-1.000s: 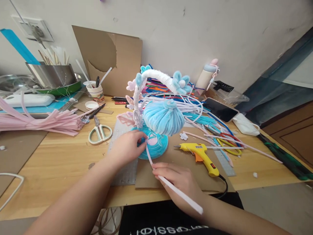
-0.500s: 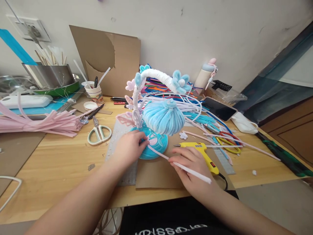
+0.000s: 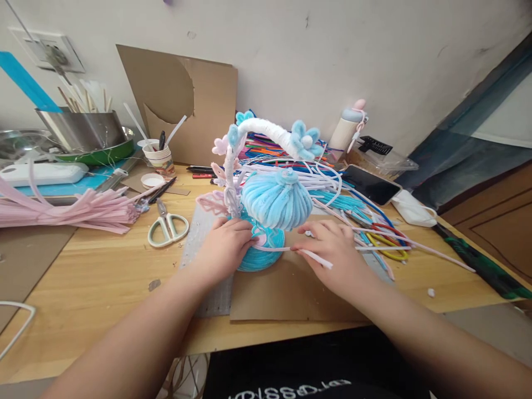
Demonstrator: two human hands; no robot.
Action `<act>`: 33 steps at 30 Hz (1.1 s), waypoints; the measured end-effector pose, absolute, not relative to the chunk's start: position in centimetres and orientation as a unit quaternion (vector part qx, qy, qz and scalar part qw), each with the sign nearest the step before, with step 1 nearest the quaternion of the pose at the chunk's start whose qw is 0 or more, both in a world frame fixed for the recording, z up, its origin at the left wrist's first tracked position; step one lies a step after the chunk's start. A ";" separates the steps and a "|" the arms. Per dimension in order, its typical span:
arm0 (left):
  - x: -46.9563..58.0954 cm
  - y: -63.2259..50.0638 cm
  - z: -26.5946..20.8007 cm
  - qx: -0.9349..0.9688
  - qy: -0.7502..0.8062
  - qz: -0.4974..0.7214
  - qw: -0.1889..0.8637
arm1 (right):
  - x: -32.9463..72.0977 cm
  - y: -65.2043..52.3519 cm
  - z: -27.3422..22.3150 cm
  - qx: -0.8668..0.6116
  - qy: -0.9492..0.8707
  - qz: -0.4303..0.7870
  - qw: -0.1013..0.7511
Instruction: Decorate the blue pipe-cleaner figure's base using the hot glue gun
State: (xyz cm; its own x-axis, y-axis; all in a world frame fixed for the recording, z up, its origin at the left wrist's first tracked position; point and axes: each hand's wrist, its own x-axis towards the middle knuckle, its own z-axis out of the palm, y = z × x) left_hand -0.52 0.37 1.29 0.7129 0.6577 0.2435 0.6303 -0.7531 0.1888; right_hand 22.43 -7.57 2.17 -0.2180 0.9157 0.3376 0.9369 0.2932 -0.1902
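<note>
My left hand [image 3: 226, 244] is closed at the left side of a round blue coiled base [image 3: 261, 260], its fingertips pinching a pale pink pipe cleaner [image 3: 272, 249] beside a small pink centre piece. My right hand [image 3: 330, 249] pinches the same pipe cleaner right of the base; the free end sticks out below those fingers. From the base rises a white wrapped arch [image 3: 266, 126] carrying blue and pink flowers. A pleated light-blue shade [image 3: 277, 199] hangs below the arch, over the base. My left fingers partly hide the base.
Scissors [image 3: 168, 227] lie left of the base, near a pink pipe cleaner bundle [image 3: 66, 209]. Behind are loose coloured pipe cleaners [image 3: 286, 166], a paper cup [image 3: 160, 158] and a phone [image 3: 372, 184]. A cardboard sheet [image 3: 282, 299] lies under the work.
My right hand has moved up and slightly inward, swinging the pipe cleaner nearer level. The yellow glue gun, visible before, no longer shows. My left hand stays at the base.
</note>
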 end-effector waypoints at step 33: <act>0.2 -2.5 1.4 0.942 0.294 0.106 -0.124 | 23.1 -3.6 3.7 -0.564 -0.818 -0.038 0.107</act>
State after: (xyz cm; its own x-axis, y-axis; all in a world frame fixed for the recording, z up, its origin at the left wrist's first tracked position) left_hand 0.15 -2.46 1.44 0.8051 0.5271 0.2719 0.5795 -0.7966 -0.1717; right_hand 23.10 -3.55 3.68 -0.3407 0.9147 0.2175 0.9310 0.3605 -0.0577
